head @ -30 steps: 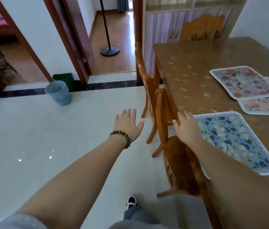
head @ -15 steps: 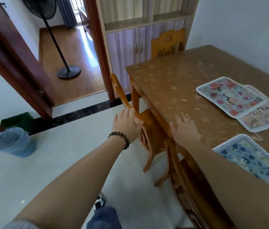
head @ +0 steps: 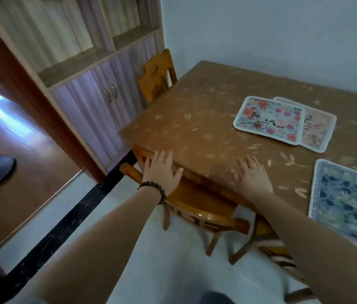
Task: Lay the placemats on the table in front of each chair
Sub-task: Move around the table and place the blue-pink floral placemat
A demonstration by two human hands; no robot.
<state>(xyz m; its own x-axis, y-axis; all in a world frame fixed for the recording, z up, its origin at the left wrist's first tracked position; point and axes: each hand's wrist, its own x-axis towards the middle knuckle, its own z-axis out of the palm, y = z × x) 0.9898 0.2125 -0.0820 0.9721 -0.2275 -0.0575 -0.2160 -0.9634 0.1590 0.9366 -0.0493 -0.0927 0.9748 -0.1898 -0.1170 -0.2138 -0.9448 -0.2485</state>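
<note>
A blue floral placemat (head: 348,202) lies flat at the table's (head: 195,119) near edge; two pink floral placemats (head: 269,119) overlap mid-table

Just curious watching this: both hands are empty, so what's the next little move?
Probably the right hand reaches for the red floral placemat, stacked over a pink floral placemat; the wooden chair below has no mat before it.

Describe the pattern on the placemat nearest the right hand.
Blue and pale floral print on the placemat, in the head view.
</note>
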